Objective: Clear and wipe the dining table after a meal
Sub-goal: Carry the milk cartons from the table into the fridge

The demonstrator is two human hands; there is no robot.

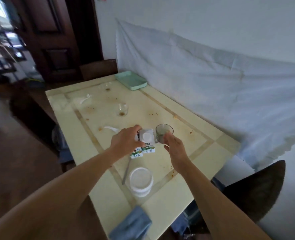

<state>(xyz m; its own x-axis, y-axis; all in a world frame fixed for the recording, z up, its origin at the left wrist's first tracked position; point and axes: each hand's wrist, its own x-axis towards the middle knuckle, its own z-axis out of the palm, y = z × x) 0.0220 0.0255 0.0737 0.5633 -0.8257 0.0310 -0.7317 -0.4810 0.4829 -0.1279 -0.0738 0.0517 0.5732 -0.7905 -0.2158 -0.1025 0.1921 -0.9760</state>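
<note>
A white milk carton with a round cap stands mid-table, and my left hand grips its top left side. Just right of it is a smoky glass cup; my right hand holds it by the handle side. The pale yellow table carries brown stains and crumbs. A small clear glass bowl sits farther back. Two white spoons lie on the table, one beside my left hand, one far left. A stack of white bowls and a metal utensil lie nearer me. A blue cloth hangs at the near edge.
A mint green tray rests at the far corner against the white-draped wall. Dark wooden chairs stand at the far end, the left side and the near right. A small crumb lies near the wall side.
</note>
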